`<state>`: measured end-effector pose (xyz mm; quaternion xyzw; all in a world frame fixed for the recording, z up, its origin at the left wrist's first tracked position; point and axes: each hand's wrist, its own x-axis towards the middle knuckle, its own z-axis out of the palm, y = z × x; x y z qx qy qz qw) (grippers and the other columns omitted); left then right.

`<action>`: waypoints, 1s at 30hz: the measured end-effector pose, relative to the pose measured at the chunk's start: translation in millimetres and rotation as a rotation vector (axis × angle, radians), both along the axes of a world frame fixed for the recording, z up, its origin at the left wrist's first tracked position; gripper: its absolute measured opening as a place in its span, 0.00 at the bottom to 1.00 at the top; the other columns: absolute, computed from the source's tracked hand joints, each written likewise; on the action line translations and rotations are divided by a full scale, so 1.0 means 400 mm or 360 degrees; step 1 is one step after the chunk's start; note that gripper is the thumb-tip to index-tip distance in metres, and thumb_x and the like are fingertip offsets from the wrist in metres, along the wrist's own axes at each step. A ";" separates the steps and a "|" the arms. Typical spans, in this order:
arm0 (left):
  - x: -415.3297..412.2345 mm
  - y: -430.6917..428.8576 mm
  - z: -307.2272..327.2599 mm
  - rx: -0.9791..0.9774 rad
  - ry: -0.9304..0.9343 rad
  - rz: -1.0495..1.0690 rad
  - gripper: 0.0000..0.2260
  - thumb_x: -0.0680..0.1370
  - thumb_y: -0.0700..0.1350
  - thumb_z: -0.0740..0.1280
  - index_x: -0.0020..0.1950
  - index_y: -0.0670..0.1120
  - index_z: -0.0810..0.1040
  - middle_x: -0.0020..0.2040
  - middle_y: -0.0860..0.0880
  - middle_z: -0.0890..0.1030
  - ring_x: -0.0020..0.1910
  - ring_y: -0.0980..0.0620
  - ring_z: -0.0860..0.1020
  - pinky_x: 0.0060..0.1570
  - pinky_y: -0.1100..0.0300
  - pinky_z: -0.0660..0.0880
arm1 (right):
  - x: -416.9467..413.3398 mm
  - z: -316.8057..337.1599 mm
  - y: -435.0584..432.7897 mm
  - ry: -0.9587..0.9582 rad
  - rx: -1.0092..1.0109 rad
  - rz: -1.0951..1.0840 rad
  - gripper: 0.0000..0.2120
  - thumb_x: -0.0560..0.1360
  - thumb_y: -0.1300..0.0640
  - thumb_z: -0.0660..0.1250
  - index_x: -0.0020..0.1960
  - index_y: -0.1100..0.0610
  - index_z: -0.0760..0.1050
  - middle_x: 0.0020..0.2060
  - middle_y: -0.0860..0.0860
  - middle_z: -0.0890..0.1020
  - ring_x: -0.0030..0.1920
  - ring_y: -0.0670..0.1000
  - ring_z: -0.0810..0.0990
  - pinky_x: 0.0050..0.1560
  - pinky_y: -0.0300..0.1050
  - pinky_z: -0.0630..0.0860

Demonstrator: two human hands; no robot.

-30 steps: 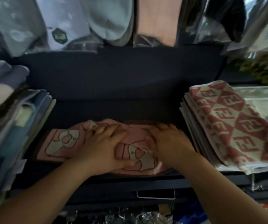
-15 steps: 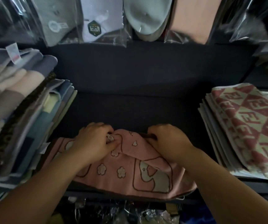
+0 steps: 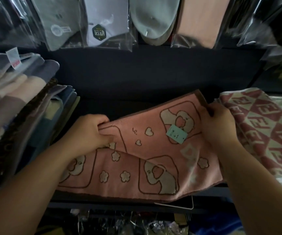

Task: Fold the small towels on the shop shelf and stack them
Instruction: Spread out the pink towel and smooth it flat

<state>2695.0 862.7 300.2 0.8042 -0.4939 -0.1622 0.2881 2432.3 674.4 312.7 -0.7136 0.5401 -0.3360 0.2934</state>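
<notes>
Pink terry towel, printed with cream elephants and flowers and edged in brown, lies on the dark shelf between the two hands. One layer of it is raised and slants across the layer lying flat beneath. The left hand has its fingers curled round the left end of the raised layer, with the thumb on top. The right hand pinches that layer's far right corner at the brown edge. A small mint-green tag sits on the raised layer, nearer the right hand. Just beside the right hand, on its outer side, is a folded red-and-cream patterned towel on top of a stack. Out past the left hand is a tall pile of folded towels in grey, blue and beige. Beyond both hands, above the back of the shelf, hang clear plastic packets of fabric goods.
</notes>
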 end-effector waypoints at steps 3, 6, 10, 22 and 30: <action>0.015 -0.015 0.012 0.0115 0.0087 -0.0072 0.08 0.71 0.45 0.75 0.35 0.51 0.78 0.29 0.56 0.78 0.28 0.62 0.74 0.32 0.59 0.70 | 0.013 -0.032 0.033 0.0270 -0.0373 -0.0021 0.16 0.79 0.57 0.64 0.66 0.52 0.71 0.60 0.55 0.76 0.61 0.59 0.74 0.60 0.56 0.72; 0.011 -0.031 0.030 0.0208 0.0103 -0.0256 0.09 0.74 0.39 0.70 0.37 0.52 0.78 0.28 0.57 0.77 0.27 0.62 0.73 0.32 0.59 0.69 | 0.044 -0.061 0.090 0.0600 -0.0760 0.0411 0.24 0.77 0.52 0.66 0.72 0.49 0.68 0.68 0.56 0.70 0.67 0.59 0.68 0.64 0.58 0.66; 0.028 -0.070 0.065 0.0293 -0.0114 -0.0382 0.10 0.72 0.39 0.70 0.40 0.56 0.78 0.34 0.54 0.81 0.34 0.54 0.80 0.37 0.50 0.79 | 0.064 -0.114 0.093 0.1237 -0.0271 0.1086 0.27 0.81 0.35 0.50 0.79 0.39 0.57 0.80 0.46 0.56 0.80 0.51 0.50 0.78 0.56 0.50; -0.014 -0.150 0.027 0.0055 -0.1246 -0.0089 0.16 0.76 0.54 0.68 0.61 0.51 0.75 0.57 0.46 0.76 0.57 0.42 0.73 0.55 0.43 0.71 | -0.026 -0.185 0.048 0.1509 0.0068 0.0579 0.38 0.74 0.25 0.39 0.78 0.37 0.31 0.81 0.56 0.40 0.80 0.63 0.37 0.76 0.68 0.35; -0.065 0.058 -0.114 0.0768 -0.0722 0.0131 0.37 0.77 0.72 0.49 0.81 0.54 0.51 0.82 0.47 0.50 0.80 0.42 0.52 0.76 0.40 0.56 | 0.024 -0.168 0.115 0.1368 -0.0285 0.0972 0.33 0.78 0.29 0.42 0.79 0.36 0.39 0.81 0.48 0.39 0.80 0.57 0.33 0.74 0.63 0.31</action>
